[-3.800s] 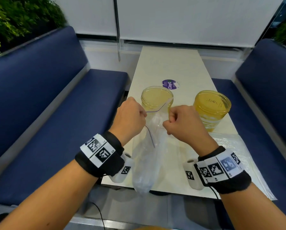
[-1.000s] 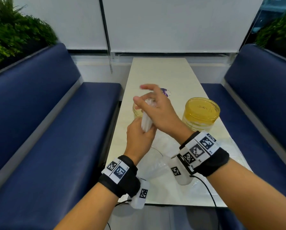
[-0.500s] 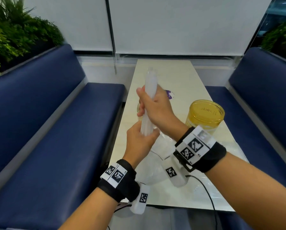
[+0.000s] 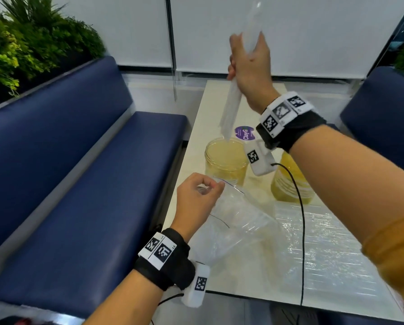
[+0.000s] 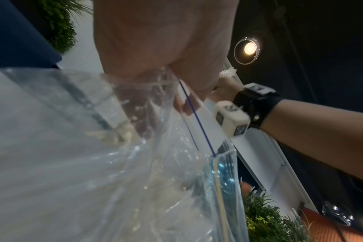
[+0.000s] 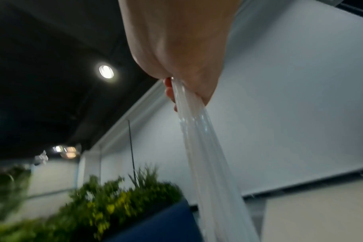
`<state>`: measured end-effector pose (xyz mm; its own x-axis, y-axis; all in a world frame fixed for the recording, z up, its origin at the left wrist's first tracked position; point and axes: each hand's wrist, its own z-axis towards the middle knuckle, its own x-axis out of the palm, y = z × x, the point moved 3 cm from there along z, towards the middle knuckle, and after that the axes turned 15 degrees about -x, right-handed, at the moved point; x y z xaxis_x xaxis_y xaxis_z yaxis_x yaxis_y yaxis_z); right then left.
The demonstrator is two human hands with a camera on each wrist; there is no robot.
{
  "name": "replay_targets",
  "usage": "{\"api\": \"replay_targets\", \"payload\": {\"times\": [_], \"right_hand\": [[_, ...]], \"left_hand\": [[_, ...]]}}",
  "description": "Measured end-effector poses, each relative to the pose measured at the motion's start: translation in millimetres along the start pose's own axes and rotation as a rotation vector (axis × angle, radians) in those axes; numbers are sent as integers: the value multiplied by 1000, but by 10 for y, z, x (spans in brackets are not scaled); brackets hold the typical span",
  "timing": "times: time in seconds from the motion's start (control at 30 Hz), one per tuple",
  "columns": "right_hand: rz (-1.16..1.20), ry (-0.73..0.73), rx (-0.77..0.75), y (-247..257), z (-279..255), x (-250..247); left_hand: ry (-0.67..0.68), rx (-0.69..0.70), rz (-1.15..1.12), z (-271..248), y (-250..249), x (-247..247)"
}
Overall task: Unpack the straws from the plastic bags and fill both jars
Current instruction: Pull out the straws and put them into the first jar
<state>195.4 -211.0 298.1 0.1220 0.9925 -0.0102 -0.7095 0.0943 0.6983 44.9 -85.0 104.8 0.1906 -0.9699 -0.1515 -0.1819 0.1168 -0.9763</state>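
— Pale table (image 4: 351, 261) between blue benches (image 4: 83, 184); what's in the two jars?

— Can't tell; the left jar (image 4: 225, 158) looks yellowish inside, and the wrist half hides the right jar (image 4: 290, 184).

— And the straws?

— The right hand (image 4: 249, 64) grips a clear bundle of straws (image 4: 231, 111), lower ends just above the left jar's mouth.

— The bag?

— The left hand (image 4: 196, 198) pinches the rim of the open plastic bag (image 4: 233, 226), which looks empty. A second bag (image 4: 325, 242) lies flat beside it

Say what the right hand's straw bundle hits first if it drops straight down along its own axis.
Likely the left jar: the straws held by the right hand hang tips-down just above its open mouth, though depth is hard to judge.
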Motion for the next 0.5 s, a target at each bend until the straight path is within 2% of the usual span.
{"api": "replay_targets", "payload": {"times": [0.13,0.23,0.37,0.5], "right_hand": [[-121,168,98,-726,-301,50],[-166,218,203,-1123,-541,42],[-221,258,351,-1429,-745,-27],[-299,314,444,-1472,-861,-121]], "left_hand": [[-25,33,32,26,-10,-155],[-32,17,14,36,-28,-259],[-44,27,34,72,-46,-310],[-43,31,39,89,-81,-310]]}}
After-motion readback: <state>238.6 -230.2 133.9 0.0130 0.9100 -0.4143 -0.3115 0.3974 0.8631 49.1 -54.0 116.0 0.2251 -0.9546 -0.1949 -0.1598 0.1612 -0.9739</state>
